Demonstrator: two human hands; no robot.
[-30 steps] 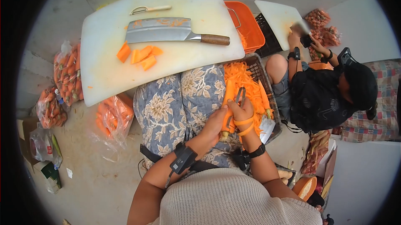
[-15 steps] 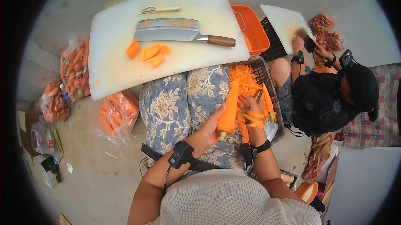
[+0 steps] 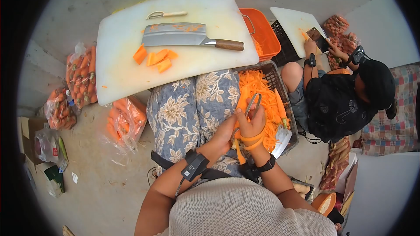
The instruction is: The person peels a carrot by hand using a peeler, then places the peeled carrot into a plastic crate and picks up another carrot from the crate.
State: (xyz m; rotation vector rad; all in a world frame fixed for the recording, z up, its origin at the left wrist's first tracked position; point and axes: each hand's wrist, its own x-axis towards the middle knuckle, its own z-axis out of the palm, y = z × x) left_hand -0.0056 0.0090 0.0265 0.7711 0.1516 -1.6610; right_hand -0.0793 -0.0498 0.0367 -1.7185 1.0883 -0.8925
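Observation:
My left hand (image 3: 224,134) grips the lower end of a carrot (image 3: 242,98) held over my lap. My right hand (image 3: 252,122) holds a metal peeler (image 3: 252,103) against the carrot, and orange peel strips curl around my right wrist. Under both hands sits a dark crate (image 3: 281,82) full of carrot peelings. A white cutting board (image 3: 175,45) rests on my knees with a cleaver (image 3: 188,36), carrot chunks (image 3: 156,56) and a second small peeler (image 3: 165,14) on it.
Bags of carrots (image 3: 81,76) lie on the floor to the left, another bag (image 3: 127,120) by my leg. An orange basket (image 3: 261,32) stands past the board. To the right a person in black (image 3: 341,100) cuts on another white board (image 3: 295,28).
My right hand has drawn the peeler back up along the carrot after a downstroke. The carrot has tipped more upright. The other person's knife has shifted on their board.

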